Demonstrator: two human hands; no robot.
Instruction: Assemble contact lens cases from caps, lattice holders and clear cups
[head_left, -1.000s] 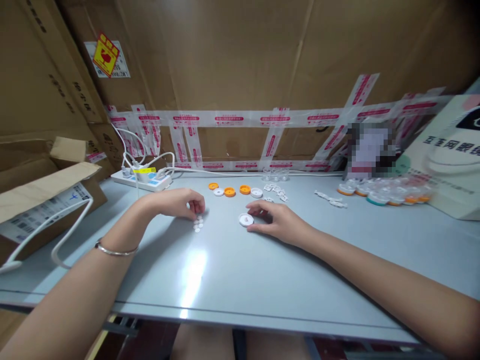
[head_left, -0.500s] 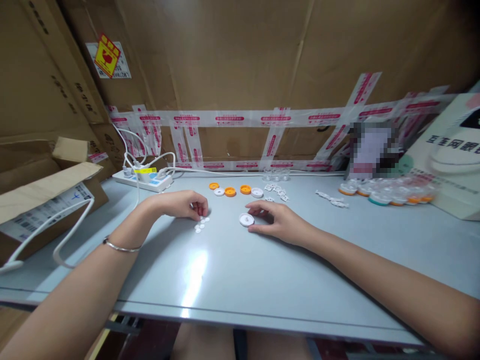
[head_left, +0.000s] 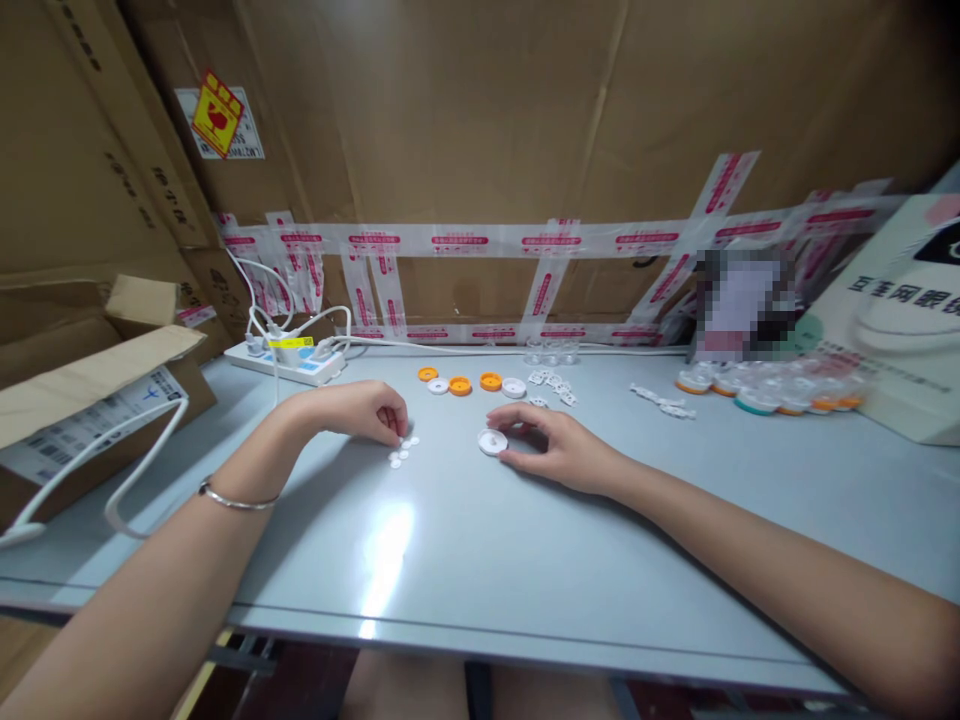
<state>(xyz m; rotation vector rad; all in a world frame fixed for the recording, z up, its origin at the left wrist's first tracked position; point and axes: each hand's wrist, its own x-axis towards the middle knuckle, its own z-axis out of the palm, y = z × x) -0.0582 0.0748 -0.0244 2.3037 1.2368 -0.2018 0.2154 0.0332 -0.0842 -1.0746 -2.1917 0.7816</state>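
Note:
My left hand (head_left: 373, 412) is closed, with curled fingers brought together at the edge of a small cluster of white discs (head_left: 404, 455). Its fingertips pinch at one small white disc (head_left: 401, 441), which they partly cover. To the right, my right hand (head_left: 553, 447) curves its thumb and forefinger around a white round plastic cap (head_left: 493, 442) lying low over the table. A small raised part shows in the cap's middle. Behind the hands stand an orange ring-shaped cap (head_left: 460, 386), another orange cap (head_left: 490, 382) and a white cap (head_left: 514, 387).
White openwork plastic pieces (head_left: 553, 385) and clear domes (head_left: 551, 352) lie behind my right hand. Several clear-topped pieces with coloured bases (head_left: 795, 388) crowd the back right. A power strip (head_left: 289, 362) with white cables and an open carton (head_left: 97, 400) occupy the left.
My left hand has shifted slightly left at the white discs, its fingers drawn closer together. My right hand and the white cap stay nearly in place.

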